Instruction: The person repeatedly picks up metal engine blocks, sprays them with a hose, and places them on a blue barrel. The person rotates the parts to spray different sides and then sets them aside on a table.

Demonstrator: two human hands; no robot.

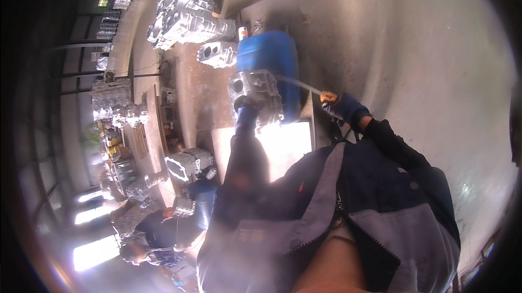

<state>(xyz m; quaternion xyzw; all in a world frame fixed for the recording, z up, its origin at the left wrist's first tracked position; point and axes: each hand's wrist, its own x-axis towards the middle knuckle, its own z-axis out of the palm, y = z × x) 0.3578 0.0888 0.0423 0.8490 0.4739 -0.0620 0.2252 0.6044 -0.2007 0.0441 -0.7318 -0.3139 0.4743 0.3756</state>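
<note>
A grey cast-metal housing [260, 87] with round holes stands in front of me, against a blue plastic drum [266, 48]. My left hand [247, 114], in a blue glove, is on the near left part of the housing, by one of its holes. Its fingers are hidden or blurred there. To the right, my gloved right hand [343, 107] is closed round the orange handle [328, 96] of a long thin tool. The tool's narrow shaft [299, 82] points left and reaches the housing's right side. Blur hides the kind of tip.
A bright, glaring board [288, 143] lies between me and the housing. Beyond the drum's left side are a smaller casting [217, 54] and a stack of castings [187, 21]. At left, another housing [187, 163] stands near a bent-over person [163, 236]. Concrete floor [413, 64] stretches right.
</note>
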